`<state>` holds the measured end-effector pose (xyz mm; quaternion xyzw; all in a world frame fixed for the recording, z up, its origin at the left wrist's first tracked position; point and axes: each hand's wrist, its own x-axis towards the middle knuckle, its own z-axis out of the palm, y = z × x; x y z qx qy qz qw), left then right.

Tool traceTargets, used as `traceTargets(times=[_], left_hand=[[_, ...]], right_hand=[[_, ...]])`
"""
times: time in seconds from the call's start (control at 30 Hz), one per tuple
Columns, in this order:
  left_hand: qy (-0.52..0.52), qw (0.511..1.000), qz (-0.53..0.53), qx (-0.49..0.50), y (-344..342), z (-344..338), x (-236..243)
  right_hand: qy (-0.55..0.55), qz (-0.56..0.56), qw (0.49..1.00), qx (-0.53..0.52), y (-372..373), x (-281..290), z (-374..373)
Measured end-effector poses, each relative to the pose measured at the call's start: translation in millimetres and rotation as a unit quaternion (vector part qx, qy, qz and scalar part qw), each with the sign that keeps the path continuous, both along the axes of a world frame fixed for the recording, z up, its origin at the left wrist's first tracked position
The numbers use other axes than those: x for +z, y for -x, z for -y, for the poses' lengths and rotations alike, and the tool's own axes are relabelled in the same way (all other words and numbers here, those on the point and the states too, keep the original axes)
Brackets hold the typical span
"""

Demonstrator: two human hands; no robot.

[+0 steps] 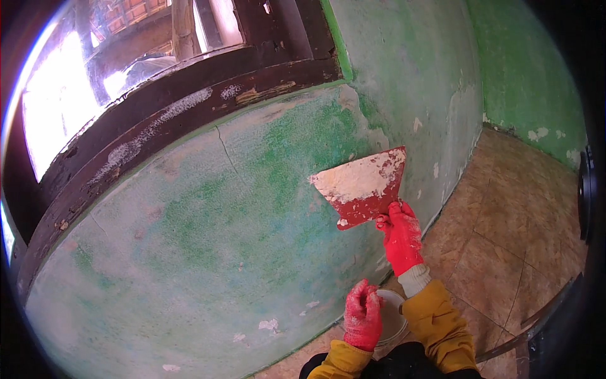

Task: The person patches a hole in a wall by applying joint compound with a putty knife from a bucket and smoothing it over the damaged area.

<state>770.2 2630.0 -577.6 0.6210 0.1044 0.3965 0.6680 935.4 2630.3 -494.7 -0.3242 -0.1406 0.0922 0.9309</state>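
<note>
My right hand (401,237), in a red glove, grips a wide red putty knife (366,203) whose blade carries pale cream paste and is raised against or just before the mottled green wall (252,189). Lower down, my left hand (363,316), also red-gloved and dusted white, has its fingers curled together over a white bucket (394,319). Whether anything is inside those fingers is hidden. Both sleeves are mustard yellow, and the bucket is partly covered by my arms.
A dark wooden window frame (151,132) with chipped paint runs across the upper left. To the right, a green wall (530,76) meets the brown tiled floor (480,265). Dark curved objects (584,196) stand at the right rim, partly cut off.
</note>
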Motion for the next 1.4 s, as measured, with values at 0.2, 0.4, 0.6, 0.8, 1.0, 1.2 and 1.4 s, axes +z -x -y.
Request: traceTargets(times=[0.2, 0.4, 0.6, 0.8, 1.0, 1.2, 1.4], left_hand=[[-0.006, 1.000, 0.001, 0.002, -1, -3, -4], [-0.008, 1.000, -0.001, 0.009, -1, -2, -3], [-0.001, 1.000, -0.006, 0.008, 0, -3, -1], [0.001, 1.000, -0.004, 0.011, -2, -2, -3], [-0.010, 1.000, 0.000, 0.011, -2, -2, -4], [0.000, 1.000, -0.004, 0.004, -2, -3, -5], [0.013, 1.000, 0.002, 0.012, -1, -2, -3]], right_hand=[[-0.001, 0.007, 1.000, -0.004, 0, -1, 6], [0.009, -0.005, 1.000, -0.016, 3, -1, 0], [-0.005, 0.011, 1.000, -0.026, -2, -1, 5], [-0.008, 0.033, 0.999, -0.012, 2, -1, 5], [0.013, 0.046, 0.998, -0.038, 0, 2, 3], [-0.008, 0.054, 0.998, -0.028, 1, 3, 7], [-0.011, 0.046, 0.998, -0.027, -1, 1, 10]])
